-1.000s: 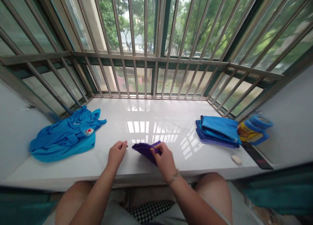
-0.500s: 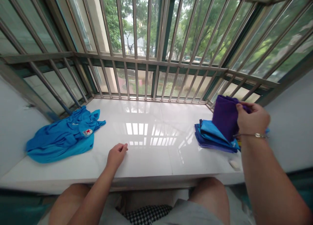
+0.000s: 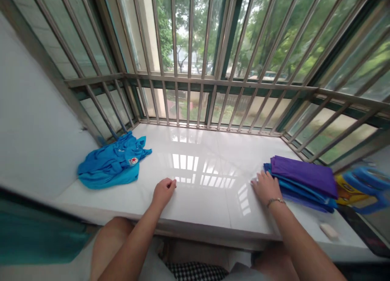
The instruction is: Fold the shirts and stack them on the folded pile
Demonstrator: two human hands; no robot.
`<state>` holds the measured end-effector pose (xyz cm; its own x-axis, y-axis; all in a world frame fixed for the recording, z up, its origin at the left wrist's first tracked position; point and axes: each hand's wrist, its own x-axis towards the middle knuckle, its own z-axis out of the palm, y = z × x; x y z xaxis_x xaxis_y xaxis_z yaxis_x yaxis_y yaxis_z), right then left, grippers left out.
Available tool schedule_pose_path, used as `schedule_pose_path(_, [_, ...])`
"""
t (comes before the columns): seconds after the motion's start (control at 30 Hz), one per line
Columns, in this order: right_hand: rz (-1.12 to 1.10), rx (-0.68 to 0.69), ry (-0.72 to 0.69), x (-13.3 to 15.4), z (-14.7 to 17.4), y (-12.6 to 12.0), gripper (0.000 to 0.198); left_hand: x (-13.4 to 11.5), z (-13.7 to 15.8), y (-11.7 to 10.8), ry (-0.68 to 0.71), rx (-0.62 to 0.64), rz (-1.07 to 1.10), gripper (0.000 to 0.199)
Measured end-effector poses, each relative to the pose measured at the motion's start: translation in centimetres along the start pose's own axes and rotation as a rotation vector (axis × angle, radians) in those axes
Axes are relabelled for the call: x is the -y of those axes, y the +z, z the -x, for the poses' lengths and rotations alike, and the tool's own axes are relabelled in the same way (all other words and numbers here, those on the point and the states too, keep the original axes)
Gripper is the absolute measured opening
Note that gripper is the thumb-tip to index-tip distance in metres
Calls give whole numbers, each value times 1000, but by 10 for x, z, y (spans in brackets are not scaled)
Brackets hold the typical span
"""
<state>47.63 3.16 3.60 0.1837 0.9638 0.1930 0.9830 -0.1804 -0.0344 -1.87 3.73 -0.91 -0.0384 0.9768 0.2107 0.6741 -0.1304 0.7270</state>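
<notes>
My right hand [image 3: 268,187], with a bracelet on its wrist, lies at the left edge of a folded stack of clothes. Its fingers are apart and appear to touch the edge. On top of the stack sits a folded purple garment [image 3: 304,175], with folded blue clothes [image 3: 300,188] under it. My left hand [image 3: 164,191] rests on the white sill, fingers curled, with nothing visible in it. Beyond it to the left is a crumpled bright blue shirt [image 3: 112,163] with a white and red patch.
Metal bars [image 3: 189,86] close off the window behind the white sill [image 3: 201,203]. To the right of the stack are a blue and yellow container [image 3: 362,187], a dark flat object [image 3: 362,232] and a small whitish block [image 3: 329,231].
The purple garment, held up by my right hand before, now lies on the stack. My right hand has let go and moved left and down. The view has turned right.
</notes>
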Motion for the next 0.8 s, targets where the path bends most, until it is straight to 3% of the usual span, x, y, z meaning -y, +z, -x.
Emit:
schedule_pose_path(0.13, [-116, -26, -224, 47, 71, 57, 47, 0, 1, 4, 16, 3, -23, 46])
schedule_pose_path(0.23, [-188, -75, -227, 70, 110, 71, 52, 6, -3, -5, 16, -7, -43, 38])
schedule_pose_path(0.37, [-225, -72, -181, 82, 127, 66, 56, 31, -22, -54, 7, -161, -155, 23])
schedule_pose_path(0.47, [-240, -79, -158, 83, 125, 61, 56, 62, -35, -99, -144, -330, -423, 35])
schedule_pose_path(0.57, [-246, -95, -154, 84, 124, 60, 56, 86, -35, -125, -309, -291, -556, 44])
schedule_pose_path(0.67, [-252, -95, -156, 84, 125, 60, 55, 91, -26, -123, -229, -169, -548, 37])
schedule_pose_path(0.8, [-238, -88, -146, 86, 124, 59, 52, 69, -6, -86, -100, -65, -494, 35])
